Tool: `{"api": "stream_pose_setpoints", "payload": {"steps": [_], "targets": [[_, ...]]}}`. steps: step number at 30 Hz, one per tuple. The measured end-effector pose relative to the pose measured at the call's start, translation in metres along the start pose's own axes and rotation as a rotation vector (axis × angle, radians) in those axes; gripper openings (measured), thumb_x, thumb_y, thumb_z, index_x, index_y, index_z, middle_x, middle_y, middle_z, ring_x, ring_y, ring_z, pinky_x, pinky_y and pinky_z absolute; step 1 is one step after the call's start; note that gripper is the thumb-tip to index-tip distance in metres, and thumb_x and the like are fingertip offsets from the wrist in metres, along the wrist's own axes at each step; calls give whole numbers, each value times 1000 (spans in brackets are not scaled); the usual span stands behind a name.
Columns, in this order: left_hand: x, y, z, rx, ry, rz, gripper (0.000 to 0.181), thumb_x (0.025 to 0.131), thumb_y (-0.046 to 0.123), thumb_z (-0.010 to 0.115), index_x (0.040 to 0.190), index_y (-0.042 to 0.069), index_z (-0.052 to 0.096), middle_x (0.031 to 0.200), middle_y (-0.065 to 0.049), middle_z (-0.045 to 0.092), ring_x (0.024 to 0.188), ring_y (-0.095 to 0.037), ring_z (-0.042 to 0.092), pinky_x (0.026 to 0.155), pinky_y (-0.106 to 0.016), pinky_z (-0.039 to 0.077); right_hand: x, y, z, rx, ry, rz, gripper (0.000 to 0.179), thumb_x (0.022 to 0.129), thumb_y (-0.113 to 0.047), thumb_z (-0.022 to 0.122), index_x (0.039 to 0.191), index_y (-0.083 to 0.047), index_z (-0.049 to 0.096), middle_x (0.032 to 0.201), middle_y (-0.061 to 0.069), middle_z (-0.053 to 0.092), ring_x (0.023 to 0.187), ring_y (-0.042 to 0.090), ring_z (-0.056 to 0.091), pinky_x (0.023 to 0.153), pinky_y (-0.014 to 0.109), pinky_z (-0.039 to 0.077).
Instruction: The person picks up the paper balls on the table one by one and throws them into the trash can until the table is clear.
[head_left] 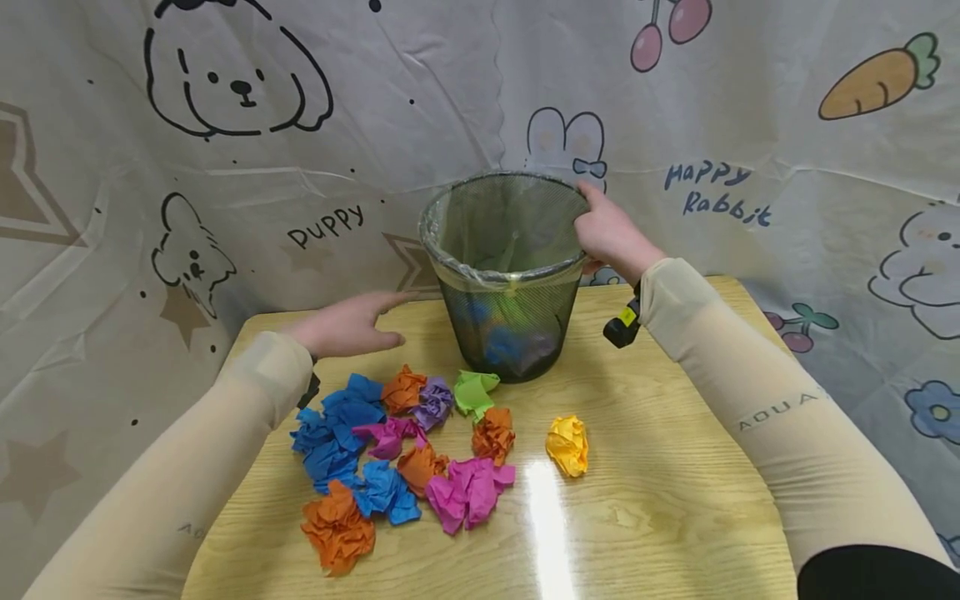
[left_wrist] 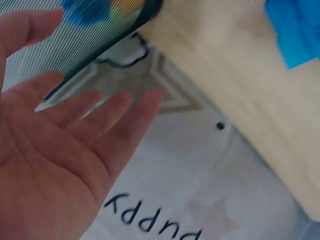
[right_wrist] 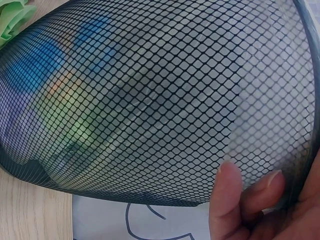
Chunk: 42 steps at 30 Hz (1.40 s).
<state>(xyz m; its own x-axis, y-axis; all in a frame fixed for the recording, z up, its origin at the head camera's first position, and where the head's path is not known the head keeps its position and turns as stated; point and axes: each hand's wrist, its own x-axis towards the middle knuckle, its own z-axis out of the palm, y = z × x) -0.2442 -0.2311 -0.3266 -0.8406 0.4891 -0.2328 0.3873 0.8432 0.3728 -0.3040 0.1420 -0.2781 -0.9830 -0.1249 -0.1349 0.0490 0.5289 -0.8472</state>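
- Both sleeves (head_left: pixel 738 392) run off the lower picture edges; a black shape (head_left: pixel 877 575), cut off at bottom right, is hard to identify.
- The table (head_left: pixel 660 475) has open wood right of the yellow paper ball (head_left: pixel 567 446); its near edge is out of frame.
- An orange paper ball (head_left: pixel 339 529) lies nearest, with a pink paper ball (head_left: pixel 471 492) beyond it to the right.
- Farther left, blue paper (head_left: pixel 337 429) bunches so tightly that its pieces are hard to count.
- A green paper ball (head_left: pixel 474 393) sits just before the bin's base.
- The left hand (head_left: pixel 352 325) hovers left of the bin, fingers loose and extended, holding nothing.
- The mesh bin (head_left: pixel 557 312) stands upright near the far table edge; mesh and liner blur the coloured paper inside.
- The right hand (head_left: pixel 618 233) grips its rim; the thumb is hard to make out.
- A printed cloth (head_left: pixel 450 83) hangs close behind, beyond the table's far edge.
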Motion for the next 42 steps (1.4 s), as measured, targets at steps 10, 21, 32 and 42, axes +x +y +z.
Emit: {"api": "stream_pose_setpoints", "payload": {"steps": [10,21,32,42], "targets": [[4,-15,47,24,-120,-20,67,98,22,65,158,5,39,158,-19,41,145,-41,37,116,-57,32,-1,-1,-1,5,-2,-3,75,102,-4,27,166,-29,-2,172,4,6,57,15,42,69,43,59],[13,-22,83,53,-131,-59,73,91,23,76,154,1,45,151,-20,50,135,-39,49,112,-55,39,-3,-1,-1,10,-4,-14,74,102,-4,26,167,-28,-1,172,5,6,54,15,43,69,44,59],[16,-22,99,103,-127,-12,63,89,17,78,146,2,56,137,-18,61,126,-37,56,108,-53,43,-2,0,0,12,2,-19,75,102,-3,27,167,-27,0,171,9,11,70,21,55,68,43,59],[17,-25,103,100,-138,-4,51,89,15,79,137,4,65,122,-11,69,109,-27,64,99,-48,50,0,1,0,12,3,-18,75,101,-3,27,167,-27,0,171,9,11,56,17,46,69,44,60]]}}
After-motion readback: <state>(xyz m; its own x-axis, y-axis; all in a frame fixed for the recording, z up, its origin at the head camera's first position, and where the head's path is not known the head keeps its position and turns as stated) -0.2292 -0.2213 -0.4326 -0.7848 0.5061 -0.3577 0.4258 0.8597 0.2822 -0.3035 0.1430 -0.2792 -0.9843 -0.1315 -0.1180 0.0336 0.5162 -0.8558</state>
